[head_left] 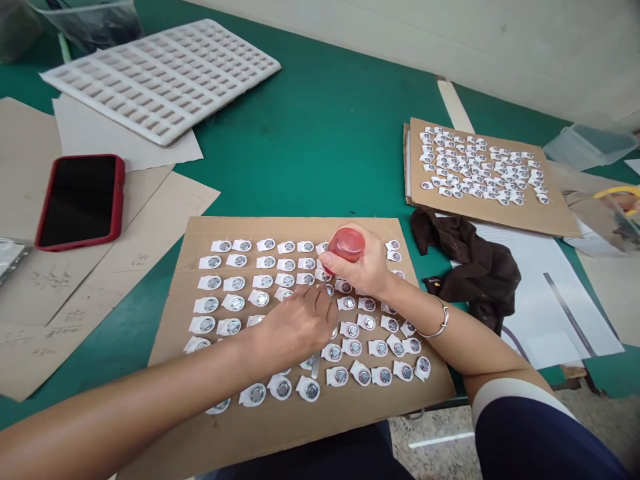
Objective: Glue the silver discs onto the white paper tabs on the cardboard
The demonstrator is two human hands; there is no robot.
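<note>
My right hand (363,263) is wrapped round a red squeeze bottle (347,244), which is tipped down over the cardboard sheet (280,437). Close beside it, my left hand (303,317) is closed with its fingertips under the bottle. A flat metal end of what look like tweezers (315,367) sticks out below that hand; their tips are hidden. On the cardboard lie rows of small round metal-and-white parts (253,395), each with a white paper tab. My hands and forearms cover several of them.
A white slotted tray (165,77) and a red-cased phone (81,201) lie to the left on paper and card. At right are another cardboard sheet (555,213) with similar parts, a dark brown cloth (473,267) and a clear plastic box (590,147).
</note>
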